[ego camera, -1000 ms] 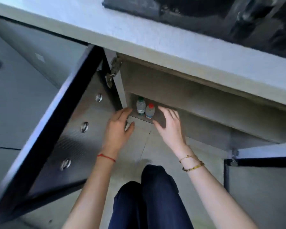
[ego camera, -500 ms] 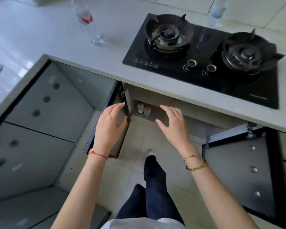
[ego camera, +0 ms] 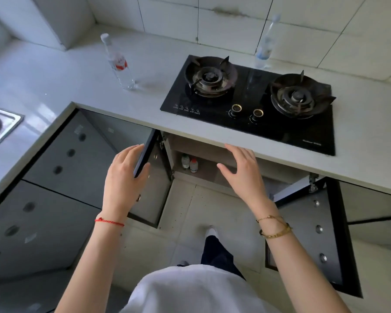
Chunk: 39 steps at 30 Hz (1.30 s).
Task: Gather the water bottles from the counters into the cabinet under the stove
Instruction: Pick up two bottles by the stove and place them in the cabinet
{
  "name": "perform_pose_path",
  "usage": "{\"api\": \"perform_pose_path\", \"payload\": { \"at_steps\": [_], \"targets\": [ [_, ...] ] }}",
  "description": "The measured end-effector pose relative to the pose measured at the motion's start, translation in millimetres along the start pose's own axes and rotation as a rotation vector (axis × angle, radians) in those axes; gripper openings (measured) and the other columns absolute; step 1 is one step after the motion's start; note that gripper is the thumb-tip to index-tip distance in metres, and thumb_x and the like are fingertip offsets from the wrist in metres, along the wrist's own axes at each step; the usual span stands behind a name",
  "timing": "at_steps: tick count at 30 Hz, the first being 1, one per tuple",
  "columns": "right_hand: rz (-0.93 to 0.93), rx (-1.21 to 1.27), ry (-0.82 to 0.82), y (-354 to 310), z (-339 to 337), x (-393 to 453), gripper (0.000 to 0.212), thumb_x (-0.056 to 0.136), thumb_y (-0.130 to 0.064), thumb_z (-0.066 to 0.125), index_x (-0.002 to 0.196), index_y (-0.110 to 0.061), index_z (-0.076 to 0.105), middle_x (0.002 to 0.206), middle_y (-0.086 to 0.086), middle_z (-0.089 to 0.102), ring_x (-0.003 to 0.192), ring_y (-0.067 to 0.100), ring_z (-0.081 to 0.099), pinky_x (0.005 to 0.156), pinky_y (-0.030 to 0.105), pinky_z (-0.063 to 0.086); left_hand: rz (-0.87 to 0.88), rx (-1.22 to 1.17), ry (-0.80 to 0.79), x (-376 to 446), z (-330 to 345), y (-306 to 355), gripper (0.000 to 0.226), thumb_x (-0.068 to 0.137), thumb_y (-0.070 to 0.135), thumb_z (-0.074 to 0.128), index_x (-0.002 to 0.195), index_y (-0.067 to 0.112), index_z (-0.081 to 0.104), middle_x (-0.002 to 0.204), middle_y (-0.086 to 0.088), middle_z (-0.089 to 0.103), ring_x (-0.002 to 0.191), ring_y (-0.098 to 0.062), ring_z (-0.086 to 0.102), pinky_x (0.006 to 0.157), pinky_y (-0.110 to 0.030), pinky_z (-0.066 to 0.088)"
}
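**Two bottles in cabinet, two on counter, both hands free**

Two small water bottles already stand upright in the open cabinet (ego camera: 203,154) under the stove: green-capped bottle (ego camera: 185,161) on the left, red-capped bottle (ego camera: 193,165) touching or just beside it on the right, both near the left front of the shelf. Too small to read the labels.

Two more on the counter (ego camera: 145,109). Red-label bottle (ego camera: 119,63), clear, white cap, upright, left of the stove and well apart from it. Blue-label bottle (ego camera: 265,45), clear, upright, just behind the stove's back edge near the tiled wall (ego camera: 212,19).

Left hand (ego camera: 124,179) is at the edge of the open left cabinet door (ego camera: 151,177); fingers straight and slightly spread behind the door edge, thumb in front of it. Cannot tell for sure if it touches the door. No grip visible. Red string on the wrist.

Right hand (ego camera: 244,170) hovers in front of the cabinet opening, just below the counter edge; fingers straight, loosely apart, thumb out, holding nothing. Gold bracelets on the wrist.

Right cabinet door (ego camera: 318,233) is swung wide open. Stove (ego camera: 253,98) is a black glass two-burner with two knobs at the front. Sink (ego camera: 0,127) corner is at the far left. Person's white top, dark trousers and one foot show below, over the tiled floor (ego camera: 190,211).
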State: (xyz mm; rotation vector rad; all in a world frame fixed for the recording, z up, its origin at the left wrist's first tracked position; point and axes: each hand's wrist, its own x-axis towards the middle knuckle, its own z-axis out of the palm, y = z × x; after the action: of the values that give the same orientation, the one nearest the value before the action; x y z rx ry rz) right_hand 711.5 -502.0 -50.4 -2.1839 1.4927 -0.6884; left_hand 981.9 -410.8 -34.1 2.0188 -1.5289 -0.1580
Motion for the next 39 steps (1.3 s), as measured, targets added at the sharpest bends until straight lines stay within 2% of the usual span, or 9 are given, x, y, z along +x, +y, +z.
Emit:
{"api": "perform_pose_path", "payload": {
  "at_steps": [3,7,10,18,21,25,28,34,39],
  "targets": [
    [-0.033,0.01,0.008,6,-11,19,0.052,0.091,-0.032,0.063,0.138,-0.018,0.048,0.134,-0.003,0.054,0.129,0.013,0.04,0.111,0.031,0.036,-0.023,0.024,0.023,13,3,11,0.046,0.09,0.018,0.065,0.134,0.015,0.054,0.134,-0.003,0.059,0.126,-0.022,0.052,0.103,-0.033,0.041],
    [-0.075,0.022,-0.002,16,-21,52,0.052,0.09,-0.033,0.064,0.138,-0.019,0.047,0.135,-0.004,0.054,0.13,0.012,0.041,0.11,0.029,0.035,-0.082,0.008,0.063,33,10,26,0.047,0.091,0.021,0.064,0.136,0.019,0.052,0.135,0.0,0.058,0.128,-0.018,0.049,0.105,-0.03,0.04],
    [-0.112,0.029,-0.025,18,-23,80,0.052,0.09,-0.031,0.064,0.138,-0.019,0.048,0.135,-0.004,0.054,0.13,0.012,0.04,0.108,0.025,0.034,-0.104,0.023,0.094,48,15,35,0.046,0.092,0.023,0.063,0.136,0.019,0.051,0.135,0.001,0.057,0.128,-0.018,0.049,0.107,-0.033,0.041],
    [-0.235,0.096,-0.132,6,-7,167,0.052,0.09,-0.029,0.065,0.138,-0.017,0.048,0.136,-0.002,0.054,0.132,0.015,0.039,0.108,0.027,0.035,-0.176,0.031,0.154,110,12,41,0.049,0.091,0.022,0.062,0.138,0.022,0.05,0.138,0.002,0.055,0.129,-0.016,0.048,0.109,-0.035,0.041],
    [-0.268,0.114,-0.148,-2,7,205,0.052,0.089,-0.03,0.065,0.137,-0.016,0.049,0.135,-0.002,0.054,0.132,0.015,0.039,0.111,0.032,0.037,-0.192,0.026,0.17,142,9,35,0.049,0.092,0.021,0.061,0.139,0.022,0.049,0.139,0.002,0.054,0.129,-0.016,0.048,0.108,-0.034,0.04],
    [-0.296,0.113,-0.169,-16,28,260,0.051,0.09,-0.031,0.065,0.136,-0.016,0.05,0.134,-0.002,0.055,0.131,0.016,0.04,0.111,0.037,0.038,-0.179,0.034,0.207,196,6,15,0.048,0.092,0.021,0.061,0.139,0.019,0.05,0.138,0.0,0.055,0.125,-0.021,0.052,0.107,-0.039,0.044],
    [-0.305,0.116,-0.173,-30,44,305,0.051,0.09,-0.03,0.065,0.136,-0.015,0.05,0.134,0.0,0.055,0.13,0.015,0.04,0.11,0.037,0.039,-0.156,0.047,0.238,246,4,-8,0.048,0.093,0.022,0.06,0.14,0.019,0.048,0.139,0.0,0.054,0.123,-0.021,0.053,0.104,-0.036,0.045],
    [-0.295,0.101,-0.17,-62,72,397,0.051,0.09,-0.029,0.065,0.136,-0.015,0.05,0.135,0.001,0.054,0.132,0.016,0.038,0.108,0.024,0.031,-0.151,0.08,0.265,364,3,-66,0.05,0.092,0.019,0.062,0.139,0.012,0.048,0.138,-0.008,0.055,0.127,-0.026,0.051,0.106,-0.036,0.043],
    [-0.299,0.089,-0.17,-80,96,455,0.05,0.09,-0.031,0.063,0.136,-0.015,0.049,0.134,0.001,0.055,0.13,0.018,0.04,0.109,0.035,0.038,-0.196,0.093,0.188,444,14,-108,0.053,0.09,0.016,0.064,0.14,0.008,0.046,0.139,-0.013,0.052,0.126,-0.032,0.049,0.101,-0.042,0.048]
  ]
}}
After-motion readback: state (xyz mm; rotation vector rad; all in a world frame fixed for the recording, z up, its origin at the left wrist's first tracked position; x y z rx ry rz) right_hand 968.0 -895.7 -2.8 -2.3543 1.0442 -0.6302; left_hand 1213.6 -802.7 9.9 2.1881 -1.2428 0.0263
